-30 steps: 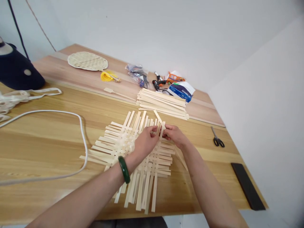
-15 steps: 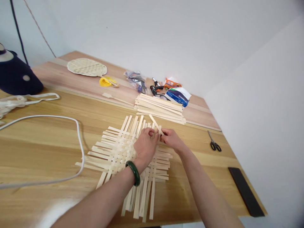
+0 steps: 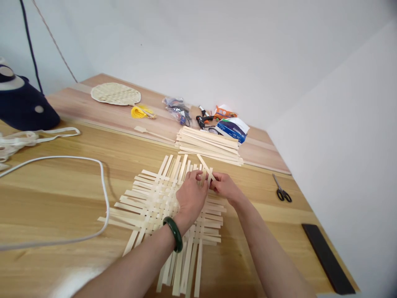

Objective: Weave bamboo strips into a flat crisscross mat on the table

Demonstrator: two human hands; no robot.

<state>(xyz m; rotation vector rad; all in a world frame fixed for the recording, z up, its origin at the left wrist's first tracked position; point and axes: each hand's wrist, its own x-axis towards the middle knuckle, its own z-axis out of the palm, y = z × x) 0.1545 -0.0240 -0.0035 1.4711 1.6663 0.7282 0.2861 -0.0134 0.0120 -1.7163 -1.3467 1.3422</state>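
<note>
Cream-coloured wooden strips, crossed over and under, form the mat (image 3: 158,203) at the near middle of the worktop (image 3: 56,203). On the feed I see the left hand (image 3: 192,196) pinching upright strips at the mat's far right part, and the right hand (image 3: 226,187) gripping the lower end of a slanting strip (image 3: 204,164). To do this well, I would pin the crossings with the left, lift only alternate uprights, slide the slanting strip flat and push it snug without bending it; thin wood like this could split.

Counting left to right, I get one dark blue object (image 3: 26,107) I can't identify, one heap of white tape (image 3: 18,142), one white cord (image 3: 62,157), one woven fan (image 3: 116,94), one yellow bundle (image 3: 139,111), one plastic bag (image 3: 178,111), one stack of strips (image 3: 209,145), too overlapped to number, one glue gun (image 3: 204,120), one orange packet (image 3: 223,111), one blue box (image 3: 232,130), one pair of scissors (image 3: 281,192) and one black bar (image 3: 327,258).
</note>
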